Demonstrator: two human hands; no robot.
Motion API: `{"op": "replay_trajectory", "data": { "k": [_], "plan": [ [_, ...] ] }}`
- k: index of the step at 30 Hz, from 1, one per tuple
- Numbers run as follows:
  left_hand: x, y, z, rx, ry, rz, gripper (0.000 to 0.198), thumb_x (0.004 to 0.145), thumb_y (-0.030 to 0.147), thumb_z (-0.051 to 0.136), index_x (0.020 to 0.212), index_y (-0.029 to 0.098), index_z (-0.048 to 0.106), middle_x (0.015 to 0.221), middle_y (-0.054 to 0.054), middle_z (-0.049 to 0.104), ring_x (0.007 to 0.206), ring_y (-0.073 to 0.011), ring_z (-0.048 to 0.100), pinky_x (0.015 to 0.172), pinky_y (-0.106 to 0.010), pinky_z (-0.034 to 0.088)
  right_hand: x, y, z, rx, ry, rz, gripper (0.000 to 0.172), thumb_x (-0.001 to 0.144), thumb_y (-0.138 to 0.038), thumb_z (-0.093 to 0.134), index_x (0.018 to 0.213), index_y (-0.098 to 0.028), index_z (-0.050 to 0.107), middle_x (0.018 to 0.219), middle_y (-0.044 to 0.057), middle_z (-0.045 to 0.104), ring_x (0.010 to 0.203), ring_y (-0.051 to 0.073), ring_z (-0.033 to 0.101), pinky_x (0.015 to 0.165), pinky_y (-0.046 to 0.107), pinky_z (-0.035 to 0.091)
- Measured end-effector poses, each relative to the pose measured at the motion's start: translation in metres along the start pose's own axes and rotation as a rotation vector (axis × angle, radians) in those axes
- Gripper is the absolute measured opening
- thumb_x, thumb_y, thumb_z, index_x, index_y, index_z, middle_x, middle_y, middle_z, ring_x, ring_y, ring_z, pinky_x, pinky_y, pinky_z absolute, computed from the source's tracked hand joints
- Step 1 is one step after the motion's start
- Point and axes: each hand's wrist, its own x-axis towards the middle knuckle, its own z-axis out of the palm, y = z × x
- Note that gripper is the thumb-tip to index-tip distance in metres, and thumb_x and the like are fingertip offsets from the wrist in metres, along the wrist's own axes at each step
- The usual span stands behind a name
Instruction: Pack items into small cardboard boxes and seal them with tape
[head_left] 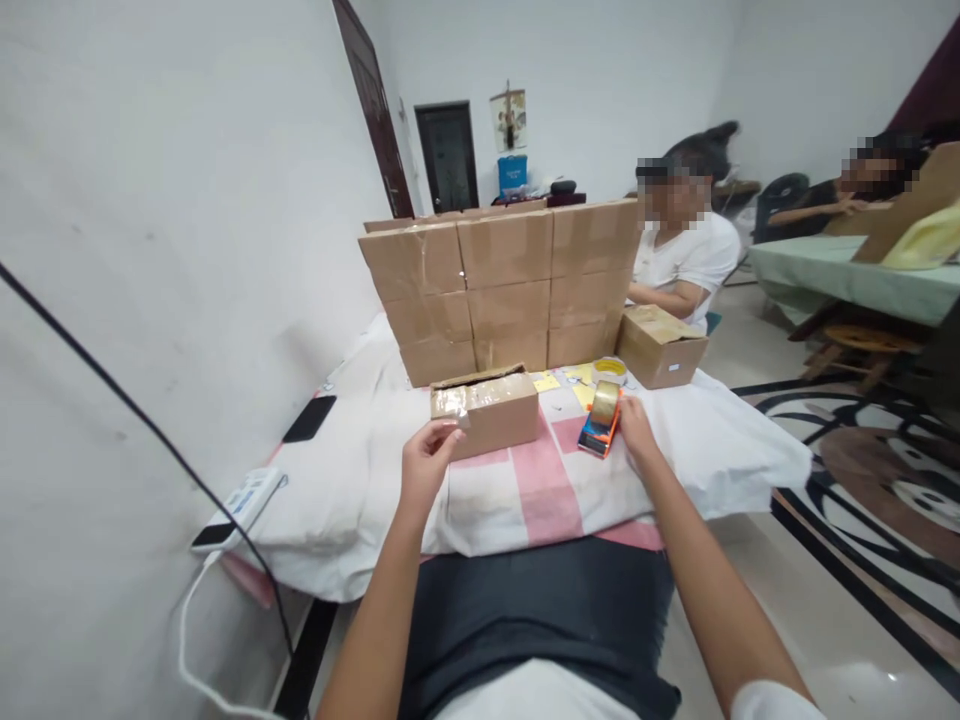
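A small cardboard box [499, 415] lies in front of me with shiny tape on its top and a slightly raised flap along the back. My left hand [433, 447] is at its front left corner, thumb and forefinger pinched on a small piece of clear tape [459, 420]. Off to the right, my right hand [636, 425] has its fingers at the side of an orange and blue tape dispenser [598, 437] with a brown tape roll [605, 403], which rests on the cloth.
Behind the box stands a wall of stacked cartons [506, 285]. Another carton [660, 350] and a tape roll [609, 371] are at the right. A black phone [310, 418] and a power strip [251, 495] lie left. A person in white sits beyond.
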Motion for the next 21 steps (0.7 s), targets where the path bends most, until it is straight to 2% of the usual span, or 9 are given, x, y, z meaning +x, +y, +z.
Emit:
{"op": "replay_trajectory", "data": {
  "k": [2, 4, 5, 8, 10, 12, 15, 18, 21],
  "plan": [
    [-0.004, 0.002, 0.0, -0.035, -0.002, -0.014, 0.028, 0.076, 0.039, 0.078, 0.094, 0.018, 0.073, 0.084, -0.005, 0.077, 0.082, -0.0199, 0.074, 0.076, -0.03, 0.057, -0.012, -0.01, 0.001, -0.038, 0.17, -0.02, 0.052, 0.083, -0.068, 0.046, 0.098, -0.019, 0.057, 0.1, 0.011, 0.064, 0.101, 0.026, 0.059, 0.092, 0.042, 0.048],
    [-0.009, 0.005, 0.001, -0.061, -0.008, -0.028, 0.029, 0.075, 0.039, 0.079, 0.096, 0.019, 0.073, 0.084, -0.005, 0.077, 0.082, -0.0199, 0.074, 0.077, -0.031, 0.057, -0.036, -0.03, 0.012, -0.036, 0.158, -0.113, 0.05, 0.081, -0.066, 0.051, 0.096, -0.019, 0.058, 0.098, 0.01, 0.062, 0.096, 0.025, 0.058, 0.09, 0.041, 0.047],
    [-0.012, 0.007, 0.001, -0.072, -0.013, -0.035, 0.03, 0.075, 0.039, 0.079, 0.096, 0.019, 0.073, 0.084, -0.005, 0.077, 0.082, -0.0201, 0.074, 0.077, -0.031, 0.058, -0.053, -0.043, 0.022, -0.017, 0.034, -0.183, 0.048, 0.079, -0.064, 0.055, 0.094, -0.019, 0.06, 0.096, 0.009, 0.062, 0.092, 0.024, 0.058, 0.087, 0.04, 0.048],
    [-0.022, 0.011, 0.004, -0.09, -0.032, -0.053, 0.03, 0.072, 0.038, 0.081, 0.092, 0.018, 0.073, 0.087, -0.005, 0.078, 0.081, -0.0205, 0.075, 0.077, -0.032, 0.06, -0.106, -0.091, 0.059, 0.057, -0.496, -0.307, 0.041, 0.078, -0.057, 0.066, 0.091, -0.019, 0.069, 0.093, 0.007, 0.062, 0.081, 0.02, 0.058, 0.075, 0.034, 0.048],
    [-0.028, 0.013, 0.005, -0.093, -0.048, -0.06, 0.03, 0.072, 0.038, 0.082, 0.092, 0.018, 0.073, 0.086, -0.005, 0.078, 0.08, -0.0202, 0.075, 0.078, -0.033, 0.06, -0.134, -0.121, 0.082, 0.105, -0.659, -0.288, 0.04, 0.077, -0.054, 0.069, 0.094, -0.018, 0.072, 0.085, 0.004, 0.06, 0.075, 0.018, 0.056, 0.07, 0.031, 0.046],
    [-0.035, 0.012, 0.004, -0.091, -0.058, -0.066, 0.029, 0.072, 0.038, 0.082, 0.092, 0.018, 0.073, 0.084, -0.005, 0.077, 0.08, -0.0199, 0.075, 0.079, -0.033, 0.06, -0.149, -0.141, 0.101, 0.128, -0.737, -0.239, 0.033, 0.077, -0.048, 0.068, 0.087, -0.017, 0.072, 0.073, 0.001, 0.056, 0.068, 0.016, 0.052, 0.065, 0.029, 0.043],
    [-0.042, 0.006, -0.001, -0.085, -0.047, -0.069, 0.028, 0.073, 0.039, 0.081, 0.091, 0.018, 0.074, 0.084, -0.005, 0.077, 0.079, -0.0196, 0.074, 0.077, -0.033, 0.06, -0.152, -0.153, 0.116, 0.073, -0.773, -0.186, 0.02, 0.075, -0.036, 0.068, 0.077, -0.017, 0.069, 0.062, -0.003, 0.051, 0.061, 0.013, 0.047, 0.06, 0.028, 0.038],
    [-0.045, -0.002, -0.005, -0.081, -0.038, -0.071, 0.028, 0.073, 0.04, 0.081, 0.09, 0.017, 0.074, 0.086, -0.006, 0.077, 0.078, -0.0198, 0.074, 0.076, -0.033, 0.06, -0.146, -0.152, 0.122, -0.029, -0.763, -0.144, 0.028, 0.071, -0.037, 0.072, 0.089, -0.016, 0.071, 0.063, -0.005, 0.052, 0.06, 0.013, 0.047, 0.06, 0.028, 0.037],
    [-0.045, -0.008, -0.008, -0.083, -0.04, -0.078, 0.028, 0.074, 0.041, 0.08, 0.09, 0.018, 0.075, 0.085, -0.006, 0.077, 0.079, -0.0201, 0.074, 0.077, -0.033, 0.06, -0.141, -0.148, 0.123, 0.016, -0.957, -0.109, 0.031, 0.075, -0.043, 0.07, 0.088, -0.015, 0.074, 0.068, 0.0, 0.061, 0.065, 0.015, 0.052, 0.064, 0.029, 0.039]
  ]
}}
